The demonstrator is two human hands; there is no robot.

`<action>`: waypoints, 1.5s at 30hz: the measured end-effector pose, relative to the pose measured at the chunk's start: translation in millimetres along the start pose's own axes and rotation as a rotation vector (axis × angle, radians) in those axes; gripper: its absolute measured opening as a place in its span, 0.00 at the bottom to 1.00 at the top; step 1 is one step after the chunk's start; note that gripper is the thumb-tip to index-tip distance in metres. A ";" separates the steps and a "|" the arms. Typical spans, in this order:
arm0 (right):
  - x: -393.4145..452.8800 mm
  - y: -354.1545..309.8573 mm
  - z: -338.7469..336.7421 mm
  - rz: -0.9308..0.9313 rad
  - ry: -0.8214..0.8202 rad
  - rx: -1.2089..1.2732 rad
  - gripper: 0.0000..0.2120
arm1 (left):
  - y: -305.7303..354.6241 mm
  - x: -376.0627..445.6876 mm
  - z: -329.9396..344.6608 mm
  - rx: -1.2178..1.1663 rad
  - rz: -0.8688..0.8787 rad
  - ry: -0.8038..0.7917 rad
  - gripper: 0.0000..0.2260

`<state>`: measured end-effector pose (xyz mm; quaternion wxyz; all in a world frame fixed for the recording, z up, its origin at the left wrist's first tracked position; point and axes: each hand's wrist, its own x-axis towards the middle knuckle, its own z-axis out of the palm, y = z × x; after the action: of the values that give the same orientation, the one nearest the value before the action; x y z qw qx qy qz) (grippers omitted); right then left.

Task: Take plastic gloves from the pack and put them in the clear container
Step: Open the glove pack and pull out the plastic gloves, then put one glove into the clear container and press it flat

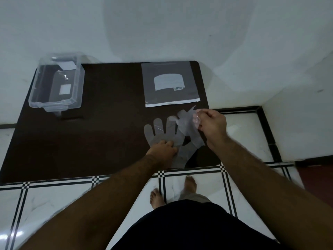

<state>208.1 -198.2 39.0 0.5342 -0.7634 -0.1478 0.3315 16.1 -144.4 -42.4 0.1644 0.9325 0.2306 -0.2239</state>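
My left hand [163, 147] pressed flat on one glove [158, 134] on the counter [90, 132]; right hand [210, 124] fingers pinched another glove [189, 130], flimsy, clingy — best gripped at the cuff. Container [36, 98] well apart.

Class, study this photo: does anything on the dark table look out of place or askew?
Nothing is spilled or damaged. The flat glove, pinned by the left hand, overhangs the table's near edge, and the right hand holds another glove lifted and crumpled.

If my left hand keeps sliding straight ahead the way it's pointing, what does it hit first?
Probably only the flat plastic glove that the left hand already presses on the dark table. Past its fingers the table looks bare, and the glove pack seems off to the right.
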 end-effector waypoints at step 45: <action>1.7 -249.4 57.3 -0.454 -0.768 -0.347 0.16 | -117.6 -103.1 -248.0 -1.555 0.051 0.719 0.16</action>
<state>203.4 -60.0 254.3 0.3648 -0.6120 -0.5507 0.4349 -40.1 19.2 194.2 0.6792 0.5738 0.3356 0.3111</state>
